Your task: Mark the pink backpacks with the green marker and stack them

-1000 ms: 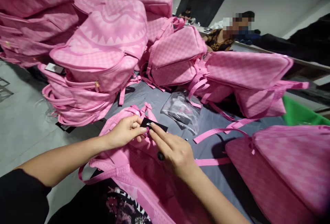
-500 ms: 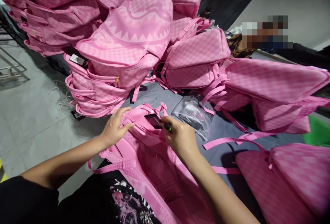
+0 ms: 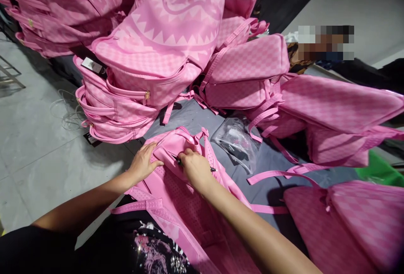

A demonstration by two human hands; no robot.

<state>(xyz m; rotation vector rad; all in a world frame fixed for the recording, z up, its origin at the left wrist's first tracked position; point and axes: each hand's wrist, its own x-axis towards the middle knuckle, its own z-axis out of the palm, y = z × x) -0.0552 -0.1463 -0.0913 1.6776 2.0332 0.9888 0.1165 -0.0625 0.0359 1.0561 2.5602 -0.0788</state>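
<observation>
A pink backpack [image 3: 202, 206] lies in front of me, its dotted padded back and straps facing up. At its top left edge, my left hand [image 3: 144, 163] is closed on the fabric, thumb on top. Beside it, my right hand [image 3: 196, 168] is closed round a thin black pen-like tool [image 3: 213, 169] over an open slit or zip near the backpack's top. One dark end of the tool shows by the fingers, the other past the wrist side. The palm hides its middle, and its exact kind is unclear.
Stacked pink backpacks [image 3: 170, 34] stand ahead and to the left, with others [image 3: 341, 101] at the right. A clear plastic bag [image 3: 235, 143] lies on the grey table cover [image 3: 186, 118]. Behind the right-hand backpacks is a green item [image 3: 380, 168]. A blurred-out person is at the back right.
My right hand has moved left and down to the slit, fingers now pointing into it. The black tag it held is out of sight. My left hand still holds the edge.
</observation>
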